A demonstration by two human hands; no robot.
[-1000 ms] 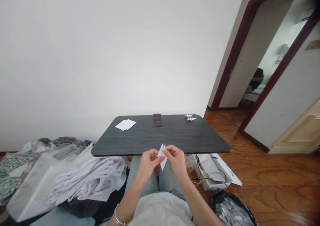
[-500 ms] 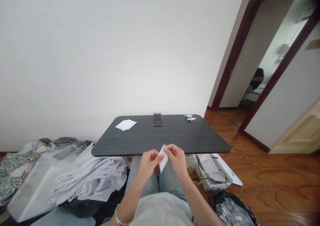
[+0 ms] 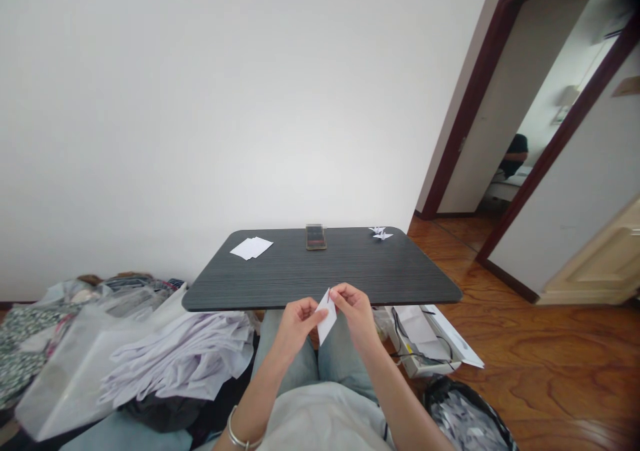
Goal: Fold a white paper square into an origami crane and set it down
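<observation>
A small folded white paper (image 3: 327,317), narrow and pointed at both ends, is held between both hands over my lap, just below the near edge of the dark table (image 3: 320,271). My left hand (image 3: 297,324) pinches its left side. My right hand (image 3: 354,310) pinches its upper right flap with the fingertips. On the table's far side lie a small stack of white paper sheets (image 3: 251,248), a phone (image 3: 315,237) and two folded paper cranes (image 3: 381,233).
Plastic bags and piled cloth (image 3: 125,351) lie on the floor to the left. A white box with cables (image 3: 430,341) and a dark bin of paper scraps (image 3: 467,418) sit to the right. An open doorway (image 3: 525,151) is at far right.
My right hand has shifted slightly and turned the paper's upper flap; the paper now tilts a little more to the right. The left hand has barely moved.
</observation>
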